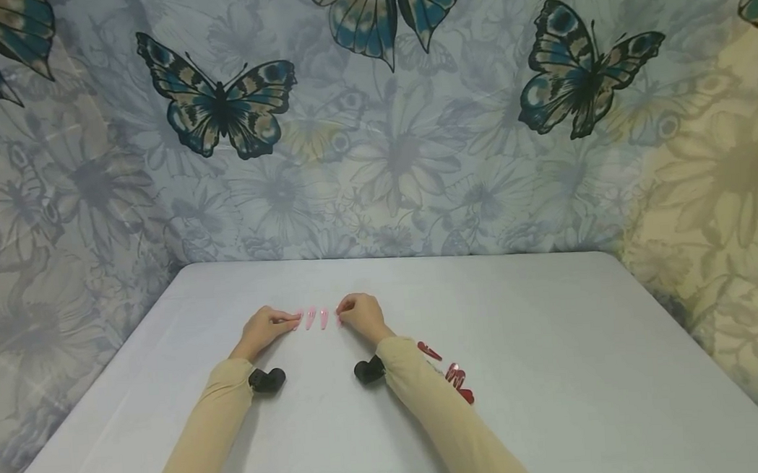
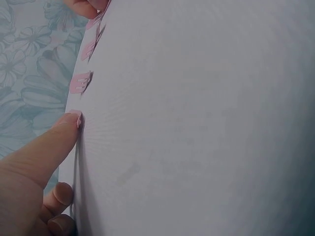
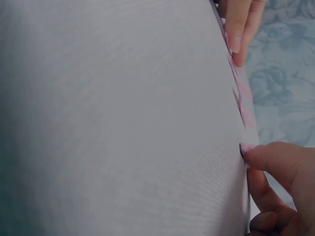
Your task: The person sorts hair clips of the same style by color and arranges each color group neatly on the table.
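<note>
- A row of four pink clips (image 1: 324,319), seemingly, is being lined up on the white tabletop (image 1: 556,363).
- The left-end clip (image 2: 76,113) is being pinched by the left hand (image 1: 267,330), its grip closing thumb and finger together on it.
- The right-end clip (image 3: 249,146) is being pinched likewise by the right hand (image 1: 361,316).
- The two middle clips (image 1: 310,319) are lying untouched between both grips.
- Red clips (image 1: 455,375) are lying right of the right grip, nearer the wearer.
- A gentle release is probably being called for, with the spacing being kept undisturbed.
</note>
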Tool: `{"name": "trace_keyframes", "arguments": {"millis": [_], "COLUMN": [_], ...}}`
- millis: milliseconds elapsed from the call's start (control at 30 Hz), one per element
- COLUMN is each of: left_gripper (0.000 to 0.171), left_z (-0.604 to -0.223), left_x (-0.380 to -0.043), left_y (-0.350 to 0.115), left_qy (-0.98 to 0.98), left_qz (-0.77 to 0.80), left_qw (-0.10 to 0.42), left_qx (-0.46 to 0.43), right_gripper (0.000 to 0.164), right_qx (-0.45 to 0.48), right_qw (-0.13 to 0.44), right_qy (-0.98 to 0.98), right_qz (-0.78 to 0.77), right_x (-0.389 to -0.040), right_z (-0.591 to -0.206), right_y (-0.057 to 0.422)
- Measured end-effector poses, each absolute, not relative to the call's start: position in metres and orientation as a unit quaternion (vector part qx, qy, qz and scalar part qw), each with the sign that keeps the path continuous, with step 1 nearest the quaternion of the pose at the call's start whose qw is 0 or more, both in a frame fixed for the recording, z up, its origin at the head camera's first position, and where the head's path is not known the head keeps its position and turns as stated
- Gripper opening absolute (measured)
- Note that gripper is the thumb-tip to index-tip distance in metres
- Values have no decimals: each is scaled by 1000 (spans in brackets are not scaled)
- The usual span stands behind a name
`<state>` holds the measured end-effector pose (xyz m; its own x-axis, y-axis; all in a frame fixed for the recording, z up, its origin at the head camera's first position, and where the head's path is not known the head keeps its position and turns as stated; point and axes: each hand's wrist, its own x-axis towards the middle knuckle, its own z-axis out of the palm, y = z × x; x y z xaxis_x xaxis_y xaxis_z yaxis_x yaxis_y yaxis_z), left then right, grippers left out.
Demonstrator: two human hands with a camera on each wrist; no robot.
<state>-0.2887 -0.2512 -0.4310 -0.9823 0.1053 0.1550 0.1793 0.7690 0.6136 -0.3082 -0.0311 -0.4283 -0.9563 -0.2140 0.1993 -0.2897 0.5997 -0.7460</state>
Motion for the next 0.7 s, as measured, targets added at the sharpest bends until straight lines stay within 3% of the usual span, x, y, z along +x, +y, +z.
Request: {"name": "trace_keyframes", "arguments": {"millis": [700], "left_gripper": [24], "left_z": [-430], "left_x": [-287], "left_y": [-251], "left_qy": [-935], "left_qz": [-341], "left_qw": [48], "left_qx": [-80], "right_gripper": [5], "right_qx": [125], "right_qw": [40], "right_qy": [-902], "right_qz": [412], "right_x": [-307], "right_z": [-430], "right_y": [-33]}}
